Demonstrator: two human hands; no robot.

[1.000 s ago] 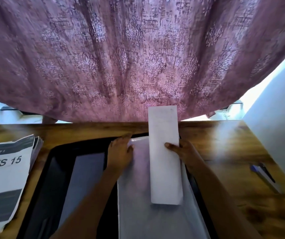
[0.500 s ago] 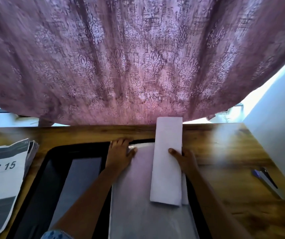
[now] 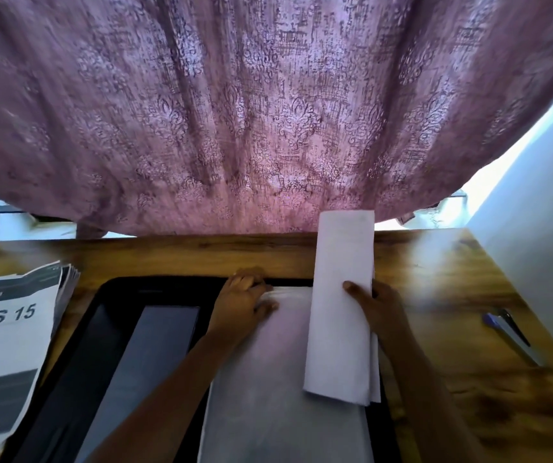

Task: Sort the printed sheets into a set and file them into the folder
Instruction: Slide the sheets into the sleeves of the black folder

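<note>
An open black folder point(image 3: 118, 329) lies on the wooden desk, with a translucent plastic sleeve point(image 3: 268, 396) spread over its right half. My left hand point(image 3: 243, 304) rests at the sleeve's top left corner, its fingers at the folder's far edge. My right hand point(image 3: 378, 309) grips a set of white sheets point(image 3: 342, 312) bent into a long narrow strip that stands over the sleeve's right side; the thumb lies on top and the fingers are hidden behind. A stack of printed sheets point(image 3: 4, 345) marked "WS 15" lies at the left.
A purple patterned curtain point(image 3: 268, 111) hangs just behind the desk's point(image 3: 452, 279) far edge. A blue and black pen point(image 3: 509, 335) lies on the wood at the right. A white wall point(image 3: 542, 245) bounds the desk on the right.
My right hand has carried the bent sheets a little to the right along the sleeve's right edge. My left hand stays at the sleeve's top left corner.
</note>
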